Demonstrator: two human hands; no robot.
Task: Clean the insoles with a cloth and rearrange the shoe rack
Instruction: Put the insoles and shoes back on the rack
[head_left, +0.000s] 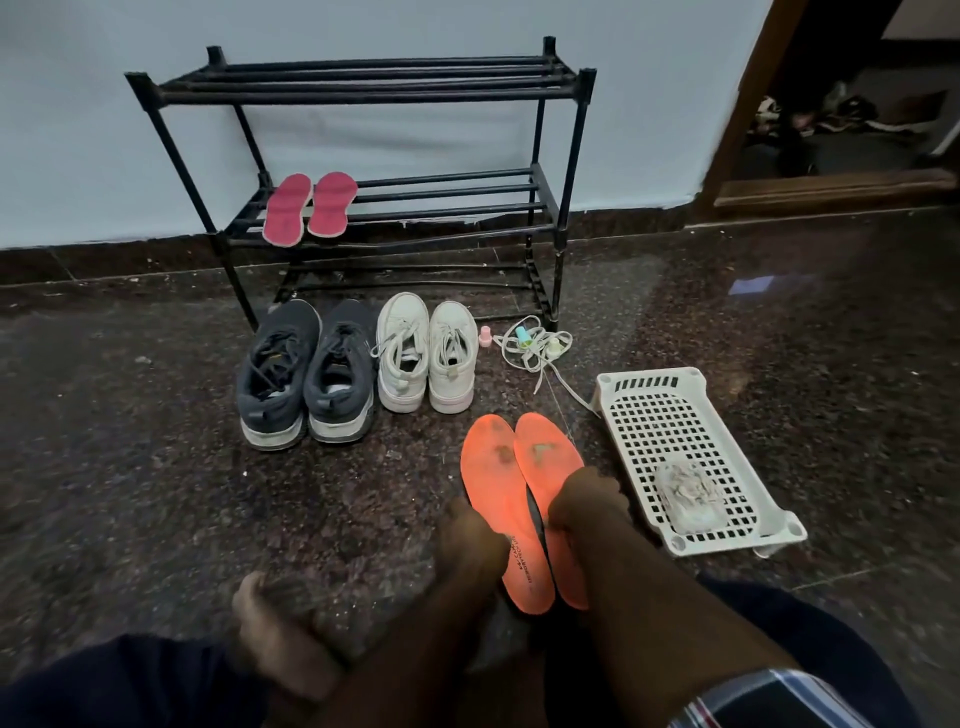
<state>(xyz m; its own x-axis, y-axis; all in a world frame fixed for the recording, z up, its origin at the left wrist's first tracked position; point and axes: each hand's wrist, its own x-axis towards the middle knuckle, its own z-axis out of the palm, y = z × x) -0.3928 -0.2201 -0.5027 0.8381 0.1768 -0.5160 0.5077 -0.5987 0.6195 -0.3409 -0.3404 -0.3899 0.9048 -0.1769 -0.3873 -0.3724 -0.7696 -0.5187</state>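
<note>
Head view — both hands' grip (470, 530) (587, 501) around orange insoles (524, 499), beside white basket edge (613, 410).

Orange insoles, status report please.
Left hand and right hand both gripping the orange insoles, stains showing. Cloth lies unused in the white basket. Nothing in the way.

stained orange insoles (519, 483) side by side

We reach both forearms forward and down; our left hand (470, 530) and right hand (587, 501) each curl fingers around an orange insole.
</note>
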